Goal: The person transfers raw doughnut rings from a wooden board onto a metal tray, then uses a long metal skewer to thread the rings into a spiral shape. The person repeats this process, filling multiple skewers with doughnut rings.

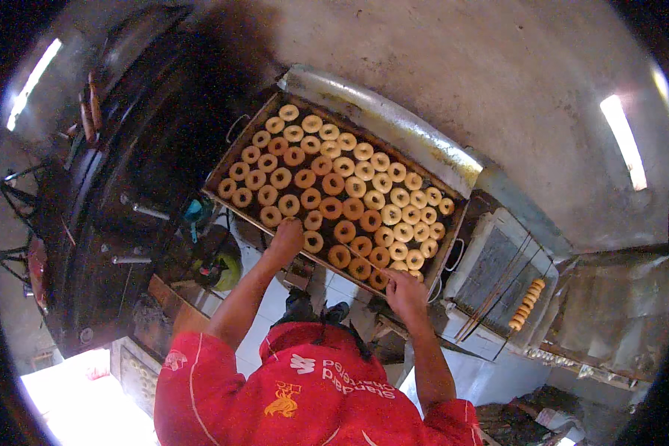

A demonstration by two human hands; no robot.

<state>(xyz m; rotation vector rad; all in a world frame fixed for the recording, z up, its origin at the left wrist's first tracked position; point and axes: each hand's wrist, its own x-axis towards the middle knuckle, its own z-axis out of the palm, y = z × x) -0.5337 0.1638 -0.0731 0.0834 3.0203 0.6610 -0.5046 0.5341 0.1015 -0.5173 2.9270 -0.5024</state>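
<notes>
Ring doughnuts (pixel 333 183) lie in rows in a wide rectangular frying pan (pixel 250 215) in front of me. Those toward the right and the left end are paler, while a band through the middle is browner. Over the pan's near edge, left of its middle, my left hand (pixel 288 239) is closed beside the doughnuts; whether it grips anything is hidden. My right hand (pixel 406 293) is closed at the near edge, farther right. A thin stick (pixel 362 257) runs from its fingers across the browned doughnuts.
Right of the pan, a pale rack or tray (pixel 490 256) carries long thin rods (pixel 496 291) and a row of doughnuts threaded together (pixel 526 305). Pan handles (pixel 455 255) stick out at the ends. A large dark metal oven-like body (pixel 119 201) stands left, near a teal container (pixel 194 212).
</notes>
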